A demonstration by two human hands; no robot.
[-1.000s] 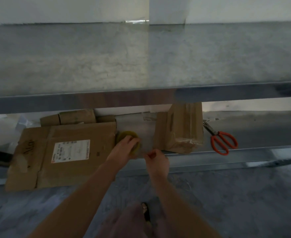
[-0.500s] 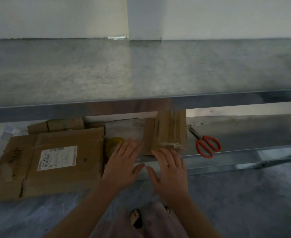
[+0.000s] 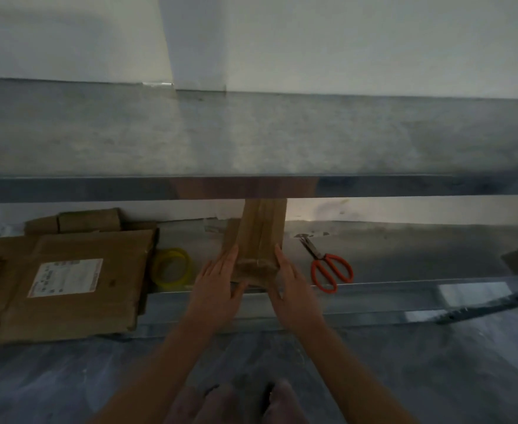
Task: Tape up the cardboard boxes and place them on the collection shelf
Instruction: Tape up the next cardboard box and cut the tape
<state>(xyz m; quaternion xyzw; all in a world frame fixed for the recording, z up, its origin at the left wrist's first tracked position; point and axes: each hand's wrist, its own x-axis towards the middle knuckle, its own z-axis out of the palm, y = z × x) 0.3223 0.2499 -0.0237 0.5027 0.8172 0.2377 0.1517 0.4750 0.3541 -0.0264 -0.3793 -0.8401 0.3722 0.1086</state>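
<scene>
On my feed the left grip and the right grip are both spread flat, fingers straight, pressed against opposite sides of a small brown cardboard box sealed with glossy clear tape, the left thumb angled in under its near face. The box stands upright on the lower shelf, a dull grey sheet-metal deck, close to its folded front rail, and the box's top is hidden behind the edge of the upper shelf. Just left of the box I see a flat-lying roll of yellow-tinted tape, ring-shaped and see-through. Beside that lies a large flattened sheet of brown corrugated cardboard with a white printed label, creased at the corners and overhanging the rail. Smaller folded cardboard pieces sit behind it at the back of the shelf. To the right of the box, apart from it, lie scissors with orange loop handles, blades closed and pointing to the rear. The upper shelf is broad, mottled grey metal with a faint sheen, backed by a plain white wall. Below the rail I make out a blotchy grey floor, and the light is dim throughout.
</scene>
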